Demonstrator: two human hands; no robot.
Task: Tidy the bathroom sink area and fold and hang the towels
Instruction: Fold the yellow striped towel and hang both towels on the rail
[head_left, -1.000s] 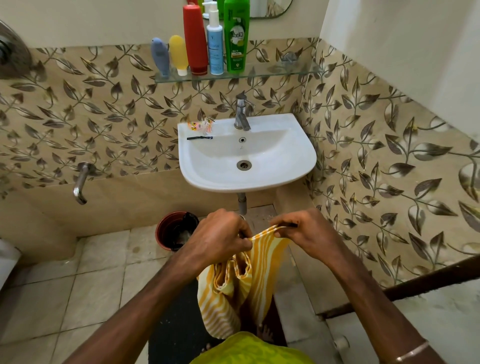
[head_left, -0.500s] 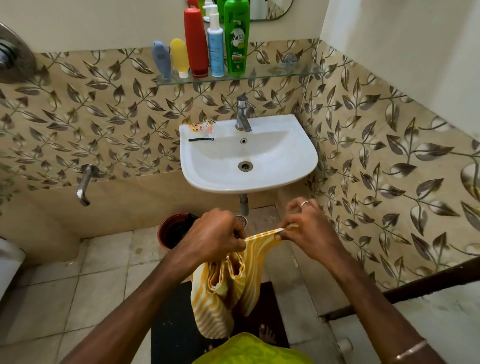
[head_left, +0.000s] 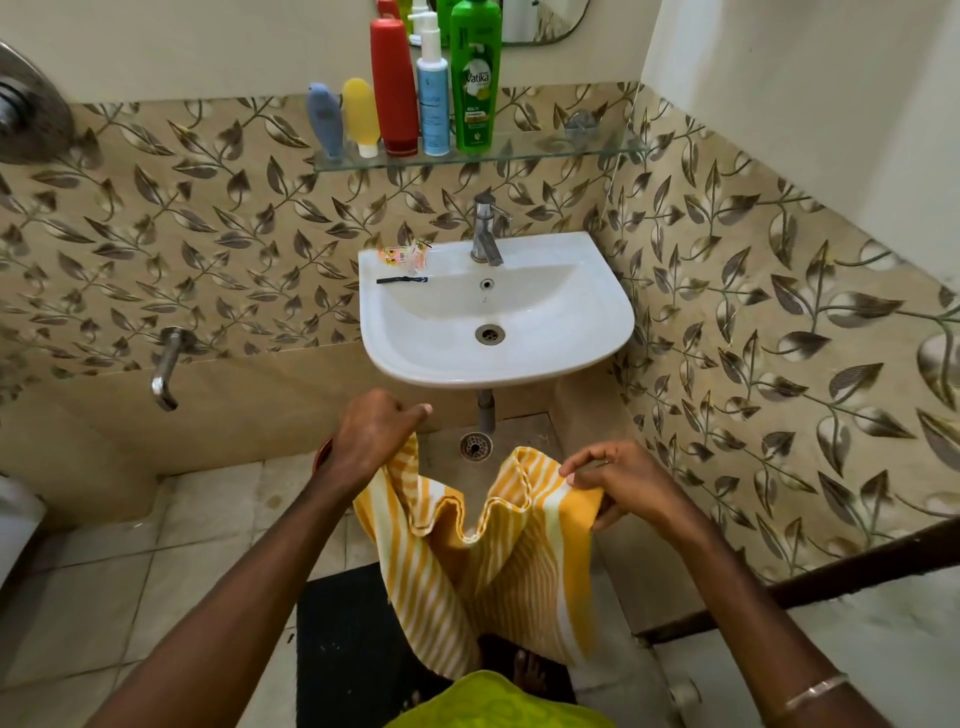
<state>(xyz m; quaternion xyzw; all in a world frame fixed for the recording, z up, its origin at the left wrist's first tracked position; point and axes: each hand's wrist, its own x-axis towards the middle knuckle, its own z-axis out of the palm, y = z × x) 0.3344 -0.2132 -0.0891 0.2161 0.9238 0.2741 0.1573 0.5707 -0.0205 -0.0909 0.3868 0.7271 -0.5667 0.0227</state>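
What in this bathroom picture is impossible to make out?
All in the head view:
- Red bucket: nearly all hidden behind the left hand.
- Mirror: cut off by the top edge.
- Small packets on the sink rim: too small to read.
- Lower part of the yellow striped towel: hidden behind green cloth.
- Right hand: fingertips buried in towel.

Bare forearms, a thin metal bangle (head_left: 815, 699) on the right wrist, yellow-green garment (head_left: 498, 704).
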